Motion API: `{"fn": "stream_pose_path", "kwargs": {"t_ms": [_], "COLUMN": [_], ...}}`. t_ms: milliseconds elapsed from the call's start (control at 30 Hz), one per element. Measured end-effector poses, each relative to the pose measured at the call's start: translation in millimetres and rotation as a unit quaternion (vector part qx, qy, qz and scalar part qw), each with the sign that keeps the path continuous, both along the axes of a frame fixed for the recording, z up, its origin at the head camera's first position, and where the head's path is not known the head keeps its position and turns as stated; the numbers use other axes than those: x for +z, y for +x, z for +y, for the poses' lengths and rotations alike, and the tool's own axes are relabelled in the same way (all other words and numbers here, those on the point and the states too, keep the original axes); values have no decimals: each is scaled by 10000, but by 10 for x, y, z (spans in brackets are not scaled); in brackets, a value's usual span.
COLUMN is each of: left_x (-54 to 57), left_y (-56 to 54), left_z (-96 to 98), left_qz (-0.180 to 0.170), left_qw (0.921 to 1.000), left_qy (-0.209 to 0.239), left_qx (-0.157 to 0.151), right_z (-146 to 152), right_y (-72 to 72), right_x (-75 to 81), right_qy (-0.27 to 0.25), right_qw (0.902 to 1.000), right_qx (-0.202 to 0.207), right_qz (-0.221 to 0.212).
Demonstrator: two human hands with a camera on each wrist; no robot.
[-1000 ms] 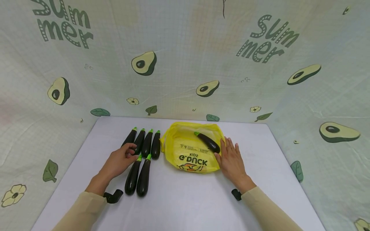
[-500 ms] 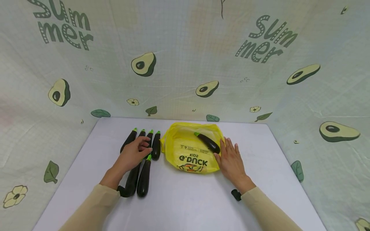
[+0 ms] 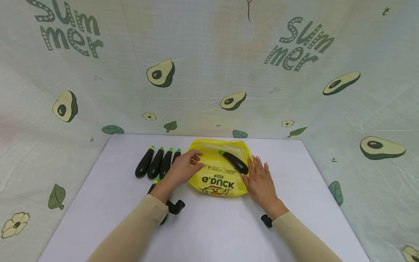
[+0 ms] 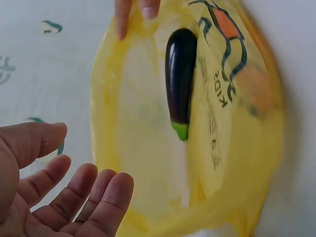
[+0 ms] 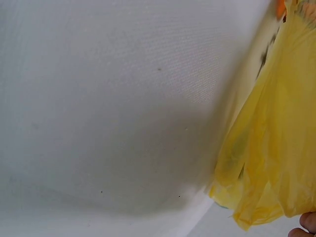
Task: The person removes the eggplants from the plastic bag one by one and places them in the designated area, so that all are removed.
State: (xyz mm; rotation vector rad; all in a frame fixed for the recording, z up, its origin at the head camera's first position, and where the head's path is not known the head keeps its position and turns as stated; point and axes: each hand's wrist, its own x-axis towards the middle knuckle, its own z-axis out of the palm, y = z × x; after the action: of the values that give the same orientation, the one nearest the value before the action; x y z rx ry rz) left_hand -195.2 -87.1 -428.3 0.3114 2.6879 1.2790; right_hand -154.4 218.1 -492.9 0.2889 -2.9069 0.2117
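A yellow plastic bag (image 3: 209, 178) lies with its mouth spread wide, and one dark eggplant (image 3: 235, 162) with a green cap rests inside it. My left hand (image 3: 183, 167) hovers by the bag's left rim; in the left wrist view its fingers (image 4: 81, 182) are loosely bent around nothing. At the right rim my right hand (image 3: 260, 183) lies against the bag with fairly straight fingers. Two of its fingertips (image 4: 149, 10) show over the rim in the left wrist view. In the right wrist view the bag (image 5: 281, 138) hangs in folds beside the fingertips at the corner.
Left of the bag several eggplants (image 3: 144, 162) lie in a row, the rightmost partly behind my left hand. Nearer me, more eggplant (image 3: 152, 187) shows beneath my left forearm, mostly hidden. A printed cloth (image 3: 196, 91) rises behind the white table (image 3: 104, 193).
My left hand has moved right, from over the eggplants to the bag's left rim, and carries nothing. My right hand, the bag and the eggplant in it have stayed put.
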Motion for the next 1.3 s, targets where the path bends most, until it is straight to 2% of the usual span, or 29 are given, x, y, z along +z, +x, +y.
{"fn": "stream_pose_path", "kwargs": {"t_ms": [233,400,567,733,1067,1300], "left_x": [-67,-168,-298,-418,-560,-685], "left_y": [-92,-171,-278,-360,-411,-455], "left_z": [355,555,724,835,988,1081], "left_qz": [-50,-241,-263,-191,-397,-323], "left_qw": [9997,9994,9990,9990,9970,9959], "left_qy": [28,150,338,411,452,338], "left_qx": [-238,-214,-158,45,494,780], "right_z": [17,6,-14,-49,-66,-85], "right_y": [1,5,8,25,53,73], "right_x": [5,18,27,39,49,45], "right_qy": [23,24,24,6,176,178], "right_qw": [10000,10000,9999,9994,9992,9987], "right_qx": [-38,-25,31,123,159,224], "right_qz": [12,3,137,336,320,424]}}
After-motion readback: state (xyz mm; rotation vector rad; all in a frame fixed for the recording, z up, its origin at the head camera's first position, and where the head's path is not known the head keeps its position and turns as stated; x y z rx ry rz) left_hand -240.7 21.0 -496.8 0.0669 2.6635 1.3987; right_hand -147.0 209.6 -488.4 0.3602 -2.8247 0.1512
